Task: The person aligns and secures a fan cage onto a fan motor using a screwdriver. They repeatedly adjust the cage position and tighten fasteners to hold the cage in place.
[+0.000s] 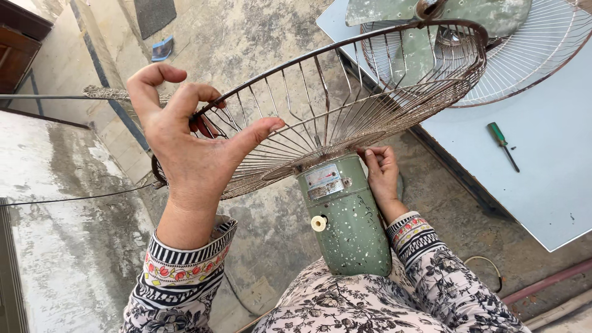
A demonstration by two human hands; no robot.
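A green fan motor housing (pixel 348 222), flecked with white paint, rests on my lap. A rusty wire fan guard (pixel 364 92) sits on its front end, tilted up and away from me. My left hand (pixel 191 139) grips the guard's near left rim, with fingers hooked through the wires. My right hand (pixel 382 172) is closed against the housing's right side, just under the guard's centre. A dusty fan blade (pixel 419 55) shows through the wires beyond.
A pale blue tabletop (pixel 542 154) at right holds a green-handled screwdriver (pixel 502 143) and a second wire guard (pixel 542 49). Stained concrete floor (pixel 246 37) lies below. A low concrete wall (pixel 55 203) is at left; a reddish hose (pixel 542 285) runs at bottom right.
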